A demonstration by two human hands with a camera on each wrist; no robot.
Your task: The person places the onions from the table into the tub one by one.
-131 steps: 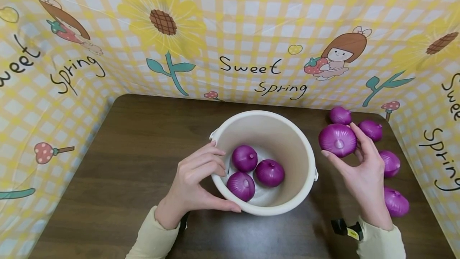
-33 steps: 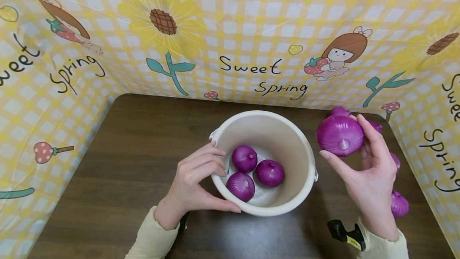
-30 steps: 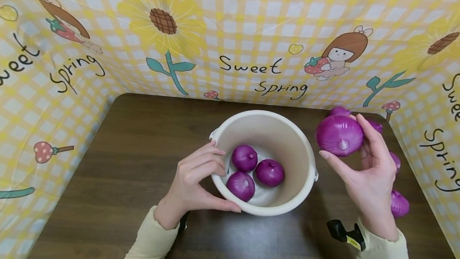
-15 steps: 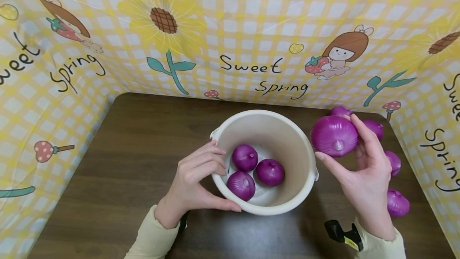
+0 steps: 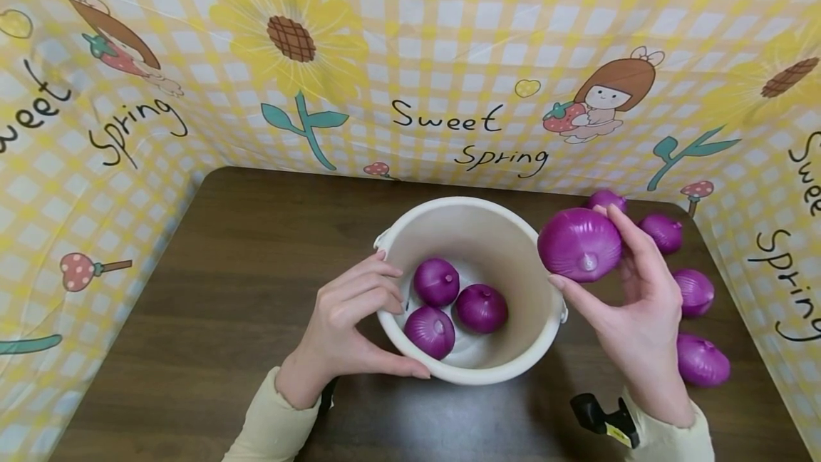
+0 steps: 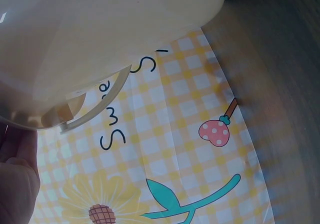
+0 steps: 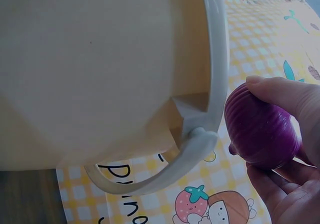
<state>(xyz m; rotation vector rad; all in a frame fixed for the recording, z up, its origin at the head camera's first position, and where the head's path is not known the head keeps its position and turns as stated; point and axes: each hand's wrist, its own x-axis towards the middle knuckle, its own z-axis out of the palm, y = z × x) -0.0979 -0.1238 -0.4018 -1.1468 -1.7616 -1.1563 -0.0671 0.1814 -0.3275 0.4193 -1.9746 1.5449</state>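
Head view: right hand (image 5: pixel 631 316) grips purple onion (image 5: pixel 579 244) over bucket (image 5: pixel 513 369) rim; left hand (image 5: pixel 349 323) clasps rim. Risk: onion clips rim, bounces onto bench (image 5: pixel 244 248).

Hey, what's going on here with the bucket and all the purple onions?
A person is loading purple onions into a cream bucket on a dark wooden table. The left hand grips the bucket's near rim. The right hand holds one onion in the air, just at the bucket's right edge. Three onions lie inside the bucket, and four more sit on the table to its right.
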